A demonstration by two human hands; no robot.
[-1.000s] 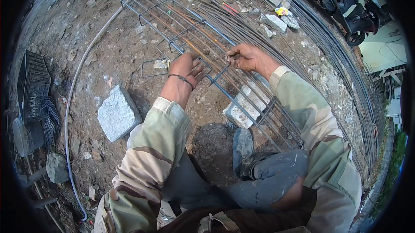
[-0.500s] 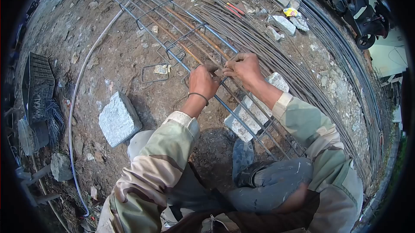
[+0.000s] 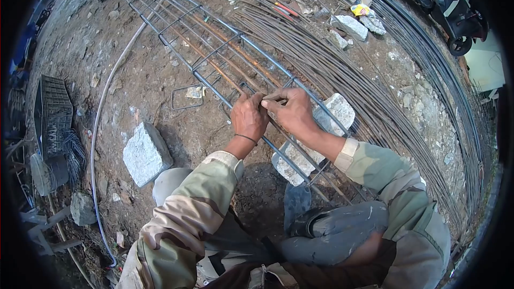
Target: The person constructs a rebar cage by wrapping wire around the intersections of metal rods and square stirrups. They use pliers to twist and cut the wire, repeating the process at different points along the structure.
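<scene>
A long rebar cage [image 3: 206,81], lengthwise steel bars with square stirrups, runs from the upper left down to my knees. My left hand [image 3: 249,117], with a dark band at the wrist, is closed at the cage's middle bars, its fingertips curled out of sight. My right hand [image 3: 293,113] is closed in a pinch right beside it, thumb and forefinger nearly touching the left fingers. Whatever lies between the fingertips is too small or hidden to name. Under the near end of the cage is a pale stone block [image 3: 293,163]; a loose square stirrup [image 3: 187,98] lies on the soil.
A bundle of thin steel rods [image 3: 342,69] lies right of the cage. White stone blocks [image 3: 145,154] and a pale hose [image 3: 101,101] are on the left, with a black plastic crate [image 3: 53,117]. A motorbike [image 3: 455,10] stands at upper right.
Both hands have shifted slightly down and now sit closer together, the right one moving left from the far-side bar toward the middle bars. The view has tilted a little.
</scene>
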